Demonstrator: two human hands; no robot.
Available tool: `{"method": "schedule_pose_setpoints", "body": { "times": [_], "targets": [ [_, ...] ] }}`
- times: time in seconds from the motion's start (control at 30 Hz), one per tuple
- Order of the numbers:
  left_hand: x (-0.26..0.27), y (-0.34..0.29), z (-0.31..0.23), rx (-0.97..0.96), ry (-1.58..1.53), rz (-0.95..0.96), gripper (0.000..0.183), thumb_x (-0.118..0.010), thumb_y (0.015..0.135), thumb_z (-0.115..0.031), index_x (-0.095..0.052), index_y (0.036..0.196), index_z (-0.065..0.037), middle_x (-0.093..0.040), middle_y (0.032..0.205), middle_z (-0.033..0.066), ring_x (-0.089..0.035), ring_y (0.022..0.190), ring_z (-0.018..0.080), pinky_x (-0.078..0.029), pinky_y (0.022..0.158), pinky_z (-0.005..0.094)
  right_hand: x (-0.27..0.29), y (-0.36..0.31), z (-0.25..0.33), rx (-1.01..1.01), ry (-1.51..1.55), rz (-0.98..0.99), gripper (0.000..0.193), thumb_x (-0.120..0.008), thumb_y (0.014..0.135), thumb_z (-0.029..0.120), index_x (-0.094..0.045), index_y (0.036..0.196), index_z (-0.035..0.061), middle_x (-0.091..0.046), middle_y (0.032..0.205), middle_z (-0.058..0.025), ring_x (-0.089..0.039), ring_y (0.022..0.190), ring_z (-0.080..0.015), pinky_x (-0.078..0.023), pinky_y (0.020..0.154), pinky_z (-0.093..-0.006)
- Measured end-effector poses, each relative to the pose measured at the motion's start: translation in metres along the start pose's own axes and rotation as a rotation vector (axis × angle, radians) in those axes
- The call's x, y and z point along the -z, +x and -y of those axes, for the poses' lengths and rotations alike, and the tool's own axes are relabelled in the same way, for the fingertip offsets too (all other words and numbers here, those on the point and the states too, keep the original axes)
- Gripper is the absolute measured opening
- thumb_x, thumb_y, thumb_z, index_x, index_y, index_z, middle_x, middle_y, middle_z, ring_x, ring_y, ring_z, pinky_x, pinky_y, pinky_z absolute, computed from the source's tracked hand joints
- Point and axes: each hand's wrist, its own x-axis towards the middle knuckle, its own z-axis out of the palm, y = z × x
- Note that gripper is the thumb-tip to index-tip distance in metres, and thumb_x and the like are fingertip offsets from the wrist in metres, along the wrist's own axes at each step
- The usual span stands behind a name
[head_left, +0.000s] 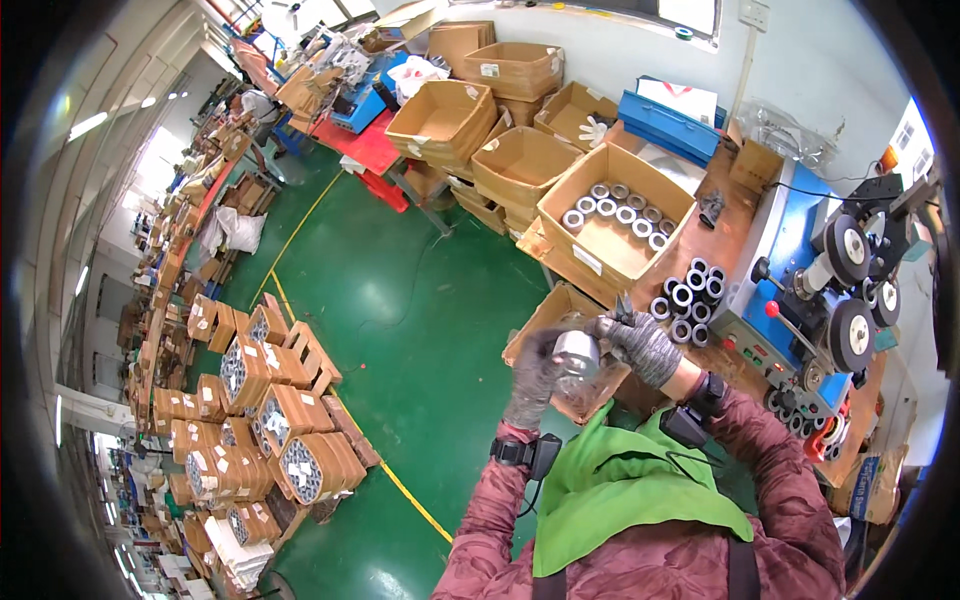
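Observation:
Both hands wear grey knit gloves and are close together in front of my green apron. My left hand (535, 380) is closed round the side of a shiny silver metal ring or short cylinder (577, 346). On its right, my right hand (642, 346) is closed on a small dark pointed tool (625, 304) whose tip sticks up; its exact kind is not clear. Beneath the hands, an open cardboard carton (553, 308) shows clear plastic inside. Several black-and-silver rings (682, 296) stand in a cluster on the bench, just beyond my right hand.
A large carton (612, 235) with rows of rings stands ahead on the wooden bench. The blue machine (790, 290) with black rollers and a red-knobbed lever occupies the right. Empty cartons (527, 163) are stacked farther back. Filled boxes (312, 465) sit on pallets across the green floor.

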Motion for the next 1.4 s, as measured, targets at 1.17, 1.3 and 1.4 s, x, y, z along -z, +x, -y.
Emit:
{"method": "schedule_pose_setpoints", "body": {
  "times": [1.17, 1.3, 1.4],
  "targets": [
    [0.170, 0.058, 0.117, 0.245, 0.293, -0.861, 0.048, -0.072, 0.068, -0.024, -0.056, 0.104, 0.003, -0.057, 0.097, 0.0123, -0.059, 0.079, 0.0246, -0.054, 0.063, 0.0330, 0.139, 0.033, -0.143, -0.238, -0.049, -0.507, 0.055, -0.032, 0.087, 0.057, -0.055, 0.100, 0.0085, -0.056, 0.057, -0.0069, -0.040, 0.035, -0.0124, -0.032, 0.032, -0.0251],
    [0.153, 0.111, 0.109, 0.308, 0.480, -0.818, 0.046, -0.072, 0.067, -0.023, -0.058, 0.101, 0.004, -0.059, 0.093, 0.0113, -0.059, 0.075, 0.0219, -0.051, 0.060, 0.0308, 0.142, 0.034, -0.154, -0.229, -0.138, -0.463, 0.048, -0.035, 0.089, 0.051, -0.055, 0.092, 0.0082, -0.055, 0.057, -0.0061, -0.042, 0.038, -0.0133, -0.034, 0.035, -0.0266],
    [0.154, 0.123, 0.100, 0.104, 0.428, -0.720, 0.041, -0.070, 0.069, -0.024, -0.060, 0.096, 0.004, -0.060, 0.089, 0.0093, -0.058, 0.072, 0.0177, -0.049, 0.058, 0.0298, 0.132, 0.029, -0.164, -0.139, -0.195, -0.422, 0.038, -0.038, 0.091, 0.042, -0.054, 0.088, 0.0073, -0.053, 0.061, -0.0054, -0.044, 0.041, -0.0138, -0.037, 0.038, -0.0277]
  ]
}}
